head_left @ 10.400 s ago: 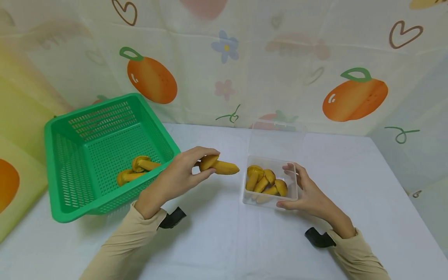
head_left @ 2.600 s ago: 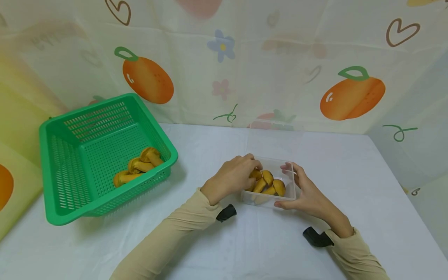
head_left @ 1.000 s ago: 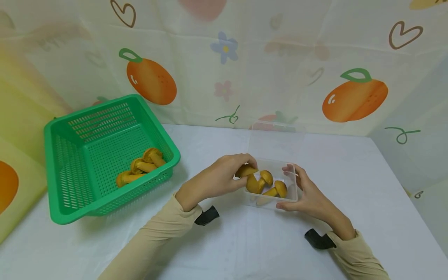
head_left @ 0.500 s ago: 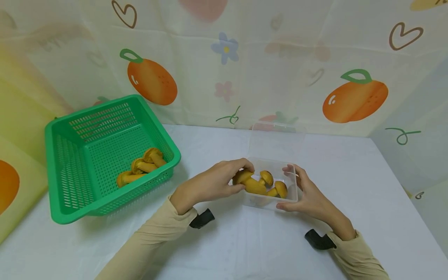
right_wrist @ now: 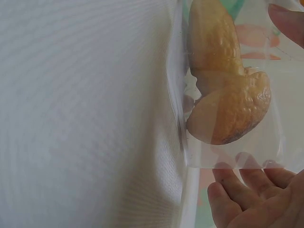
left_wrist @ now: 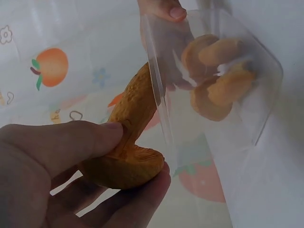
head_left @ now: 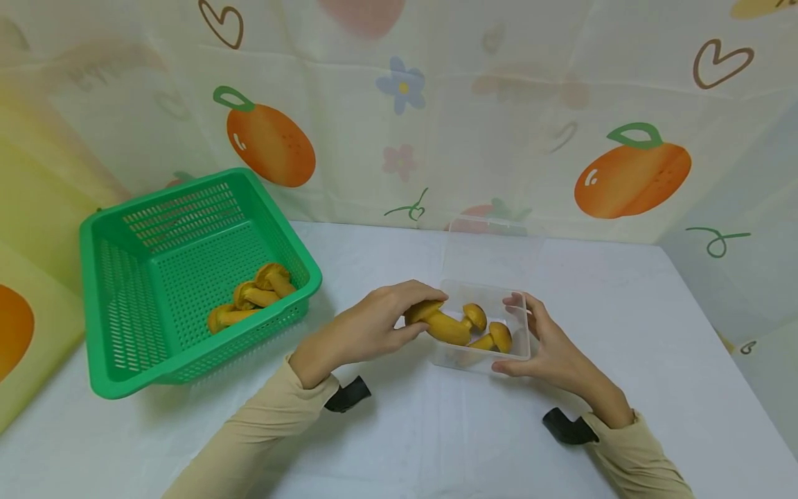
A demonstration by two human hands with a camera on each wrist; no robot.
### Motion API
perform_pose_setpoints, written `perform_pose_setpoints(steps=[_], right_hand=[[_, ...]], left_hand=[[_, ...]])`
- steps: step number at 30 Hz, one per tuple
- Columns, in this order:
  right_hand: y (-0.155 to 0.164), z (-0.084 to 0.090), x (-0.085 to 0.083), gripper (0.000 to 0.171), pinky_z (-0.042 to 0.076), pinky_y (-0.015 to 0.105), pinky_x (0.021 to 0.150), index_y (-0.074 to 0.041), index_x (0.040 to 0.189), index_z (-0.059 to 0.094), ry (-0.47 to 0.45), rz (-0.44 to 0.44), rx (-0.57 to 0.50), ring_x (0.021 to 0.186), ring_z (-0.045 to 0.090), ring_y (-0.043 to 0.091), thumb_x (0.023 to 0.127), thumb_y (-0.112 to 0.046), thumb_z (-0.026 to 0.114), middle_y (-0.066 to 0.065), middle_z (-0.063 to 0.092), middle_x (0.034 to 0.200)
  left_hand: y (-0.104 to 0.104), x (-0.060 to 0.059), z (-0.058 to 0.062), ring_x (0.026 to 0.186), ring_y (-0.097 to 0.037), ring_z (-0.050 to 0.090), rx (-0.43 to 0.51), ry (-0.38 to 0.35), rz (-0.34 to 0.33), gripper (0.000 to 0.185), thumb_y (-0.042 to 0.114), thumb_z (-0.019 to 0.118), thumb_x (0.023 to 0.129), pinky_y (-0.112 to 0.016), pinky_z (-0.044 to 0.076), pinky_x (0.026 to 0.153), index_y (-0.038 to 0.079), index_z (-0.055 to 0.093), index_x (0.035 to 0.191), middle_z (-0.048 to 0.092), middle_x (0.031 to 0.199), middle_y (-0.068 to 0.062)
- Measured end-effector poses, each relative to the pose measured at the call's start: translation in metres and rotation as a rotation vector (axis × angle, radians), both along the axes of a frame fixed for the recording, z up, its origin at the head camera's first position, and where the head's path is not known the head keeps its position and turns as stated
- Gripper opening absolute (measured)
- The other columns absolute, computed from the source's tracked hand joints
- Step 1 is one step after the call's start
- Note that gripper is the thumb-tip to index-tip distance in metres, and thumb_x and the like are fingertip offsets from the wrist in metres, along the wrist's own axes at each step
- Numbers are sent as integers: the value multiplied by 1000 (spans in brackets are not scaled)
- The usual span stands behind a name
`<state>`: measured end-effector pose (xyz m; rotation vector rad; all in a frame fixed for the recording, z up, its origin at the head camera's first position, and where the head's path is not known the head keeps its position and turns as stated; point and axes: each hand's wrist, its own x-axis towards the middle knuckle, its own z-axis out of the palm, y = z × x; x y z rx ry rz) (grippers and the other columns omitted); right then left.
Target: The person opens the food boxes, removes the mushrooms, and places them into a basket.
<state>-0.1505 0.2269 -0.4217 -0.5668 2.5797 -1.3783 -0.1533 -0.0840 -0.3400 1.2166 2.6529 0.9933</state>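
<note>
My left hand [head_left: 368, 324] pinches a yellow-brown mushroom [head_left: 447, 328] by its cap, thumb on the near side. The stem points right and overlaps the near-left rim of a clear plastic box [head_left: 450, 356]. In the left wrist view, the thumb presses where stem [left_wrist: 135, 102] and cap meet. My right hand [head_left: 561, 357] grips the box's right side, thumb at the front and fingers behind. Inside lie two mushrooms, one further back [head_left: 475, 317] and one near the right hand [head_left: 501, 336]. The right wrist view shows a mushroom [right_wrist: 228, 104] through the clear wall.
A green perforated basket [head_left: 187, 260] stands at the left, with three mushrooms [head_left: 257, 296] near its front right side. The box's transparent lid [head_left: 492, 258] stands open behind it. A fruit-patterned cloth [head_left: 474, 125] hangs behind the white table [head_left: 623, 291].
Compared with the oldest frame, the basket has gained a mushroom. My left hand reached into the box, took hold of another mushroom and has drawn it left. The right hand stays on the box.
</note>
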Motion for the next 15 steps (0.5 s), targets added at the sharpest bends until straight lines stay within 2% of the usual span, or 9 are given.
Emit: perform_pose_setpoints(steps=[9, 15], right_hand=[[-1, 2, 1, 104, 19, 64, 117, -3, 148, 21, -2, 2, -6, 146, 28, 40, 72, -21, 90, 18, 34, 153], [-1, 2, 1, 105, 19, 64, 117, -3, 148, 20, -2, 1, -6, 146, 28, 40, 71, -20, 90, 19, 34, 153]], left_hand=[[-17, 1, 1, 90, -12, 59, 83, 54, 64, 39, 3, 70, 88, -21, 51, 71, 6, 60, 126, 67, 116, -4], [-32, 3, 1, 92, -12, 60, 90, 47, 110, 37, 2, 70, 87, -25, 55, 78, 7, 60, 122, 66, 113, -3]])
